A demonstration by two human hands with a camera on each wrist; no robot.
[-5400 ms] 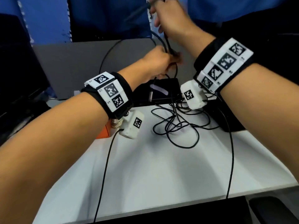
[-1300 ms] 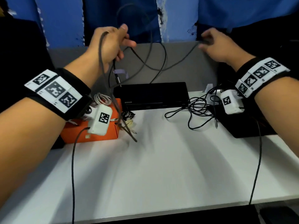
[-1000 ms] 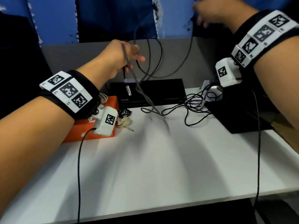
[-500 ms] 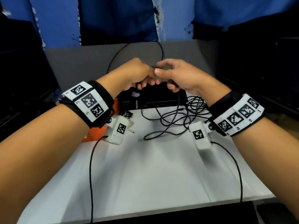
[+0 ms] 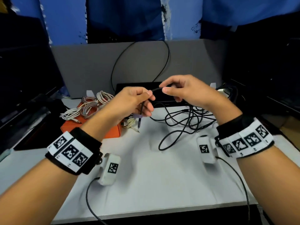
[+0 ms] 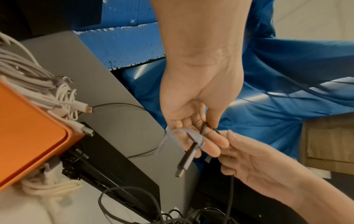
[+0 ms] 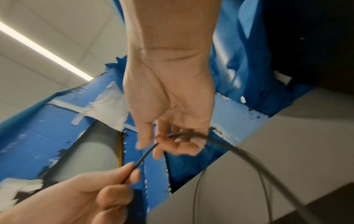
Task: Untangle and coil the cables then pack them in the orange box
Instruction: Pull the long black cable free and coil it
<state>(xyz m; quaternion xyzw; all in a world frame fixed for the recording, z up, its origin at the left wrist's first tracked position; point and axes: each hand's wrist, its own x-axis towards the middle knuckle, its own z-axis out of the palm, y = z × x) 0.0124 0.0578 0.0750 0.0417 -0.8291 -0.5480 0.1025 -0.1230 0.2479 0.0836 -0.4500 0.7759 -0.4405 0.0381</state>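
As you start the coil | left hand pinches black cable near its plug as anchor | right hand pinches further along, feeding slack

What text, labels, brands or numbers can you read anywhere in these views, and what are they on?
No readable words or brand names in any view.
Left wristband: black-and-white square marker codes; tiny characters beside them, too small to read.
Right wristband: the same kind of markers, small print blurred.
Two white wrist camera housings: one marker code each, no text.
Orange box, black cable: no print visible.
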